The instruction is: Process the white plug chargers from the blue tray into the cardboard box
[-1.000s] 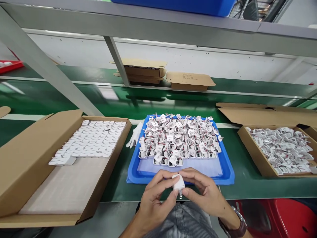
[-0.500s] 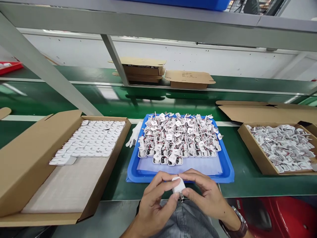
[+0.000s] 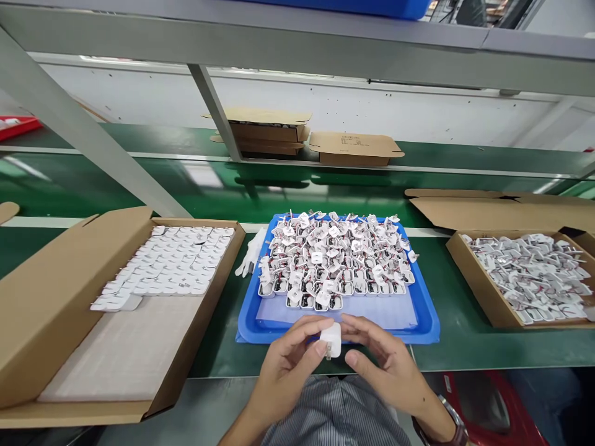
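A small white plug adapter (image 3: 331,340) with metal prongs is held between the thumb and fingers of my left hand (image 3: 290,358), just in front of the blue tray (image 3: 430,328). Close by on its right, my right hand (image 3: 388,359) has its thumb and fingers apart, with a gap between them and the adapter. Many open white housings (image 3: 320,300) with wires and loose covers crowd the blue tray. In the cardboard box on the left (image 3: 211,328), rows of white pieces (image 3: 171,260) lie at the back over a pale liner.
On the right, an open cardboard box (image 3: 483,291) holds a heap of white wired parts (image 3: 534,279). White gloves (image 3: 252,254) lie between the left box and the tray. Closed cartons (image 3: 356,145) stand behind, under a grey shelf beam (image 3: 297,46). A red object (image 3: 511,396) is at the lower right.
The adapter has turned, its prongs now facing more toward me, and it moved slightly left. My right hand's fingers have come away from it.
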A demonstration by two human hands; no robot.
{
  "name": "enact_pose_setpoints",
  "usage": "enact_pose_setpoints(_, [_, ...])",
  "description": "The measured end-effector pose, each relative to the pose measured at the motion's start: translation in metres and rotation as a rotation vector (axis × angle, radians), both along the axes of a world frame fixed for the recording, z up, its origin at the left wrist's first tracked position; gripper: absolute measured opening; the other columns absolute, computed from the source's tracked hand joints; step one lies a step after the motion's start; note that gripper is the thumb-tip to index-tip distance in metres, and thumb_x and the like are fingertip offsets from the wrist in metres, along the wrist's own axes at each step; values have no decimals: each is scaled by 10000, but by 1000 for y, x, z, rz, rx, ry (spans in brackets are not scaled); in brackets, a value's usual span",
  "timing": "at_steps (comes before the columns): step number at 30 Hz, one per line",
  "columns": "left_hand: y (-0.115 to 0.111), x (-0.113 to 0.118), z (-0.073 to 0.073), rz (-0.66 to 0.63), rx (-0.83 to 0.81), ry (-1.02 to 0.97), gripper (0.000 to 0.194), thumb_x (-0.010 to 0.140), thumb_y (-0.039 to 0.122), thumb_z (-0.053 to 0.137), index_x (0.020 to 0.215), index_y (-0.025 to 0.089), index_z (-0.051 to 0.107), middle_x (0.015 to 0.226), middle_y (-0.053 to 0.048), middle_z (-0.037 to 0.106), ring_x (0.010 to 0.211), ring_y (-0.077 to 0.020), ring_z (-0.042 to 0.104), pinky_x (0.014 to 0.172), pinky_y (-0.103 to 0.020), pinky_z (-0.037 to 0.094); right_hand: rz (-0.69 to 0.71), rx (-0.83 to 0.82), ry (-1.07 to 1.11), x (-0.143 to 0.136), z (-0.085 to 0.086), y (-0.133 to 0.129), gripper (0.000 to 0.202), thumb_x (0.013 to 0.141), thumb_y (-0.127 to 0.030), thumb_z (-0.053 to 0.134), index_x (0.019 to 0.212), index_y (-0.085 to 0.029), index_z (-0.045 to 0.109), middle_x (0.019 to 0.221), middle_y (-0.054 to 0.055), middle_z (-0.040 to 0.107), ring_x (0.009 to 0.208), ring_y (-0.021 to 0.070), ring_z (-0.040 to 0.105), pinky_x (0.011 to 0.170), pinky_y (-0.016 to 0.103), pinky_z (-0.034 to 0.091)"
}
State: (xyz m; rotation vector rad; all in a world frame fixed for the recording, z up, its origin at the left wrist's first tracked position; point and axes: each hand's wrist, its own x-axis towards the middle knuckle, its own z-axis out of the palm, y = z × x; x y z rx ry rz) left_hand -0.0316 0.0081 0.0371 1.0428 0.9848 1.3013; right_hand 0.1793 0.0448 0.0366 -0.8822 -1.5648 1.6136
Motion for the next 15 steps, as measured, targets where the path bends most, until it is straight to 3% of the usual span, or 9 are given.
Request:
enact_pose_setpoints(2, [-1, -1, -2, -48, -50, -64, 286, 981, 310, 708, 1256, 320, 786, 1304, -98, 689, 1207, -255, 660, 1008, -322, 561, -14, -24, -17, 0, -1, -1, 454, 994, -338, 703, 1436, -386, 611, 1376, 64, 727, 1220, 227, 730, 1089, 429, 587])
enact_pose_setpoints(5, [-4, 1, -5, -80, -78, -157, 426, 883, 268, 822, 1300, 320, 751, 1405, -102, 593, 1174, -261, 670, 976, -335, 577, -38, -20, -93, 0, -3, -5, 407, 1015, -370, 662, 1421, -368, 632, 1382, 77, 721, 1225, 237, 730, 1060, 400, 607])
enact_pose_setpoints(10, [-10, -4, -2, 11, -43, -101, 389, 798, 200, 885, 1163, 263, 766, 1198, -76, 605, 980, -184, 692, 822, -256, 582, -89, 98, -234, 3, -10, -7, 336, 1000, -385, 670, 1330, -339, 713, 1330, 73, 750, 1190, 229, 754, 996, 272, 626])
enact_pose_setpoints(12, [-12, -21, 7, 80, -9, -15, 357, 808, 217, 875, 1147, 242, 764, 1129, -72, 641, 911, -168, 693, 789, -249, 585, -77, 104, -291, 6, -14, -5, 316, 987, -403, 680, 1283, -319, 748, 1309, 78, 767, 1195, 245, 755, 966, 239, 632])
enact_pose_setpoints(15, [-17, -69, 30, 271, 67, 252, 325, 825, 278, 862, 1130, 213, 772, 1099, -94, 724, 933, -207, 714, 827, -287, 607, -88, 99, -314, 7, -19, -3, 298, 933, -443, 735, 1189, -302, 796, 1220, 75, 807, 1160, 271, 772, 920, 210, 644])
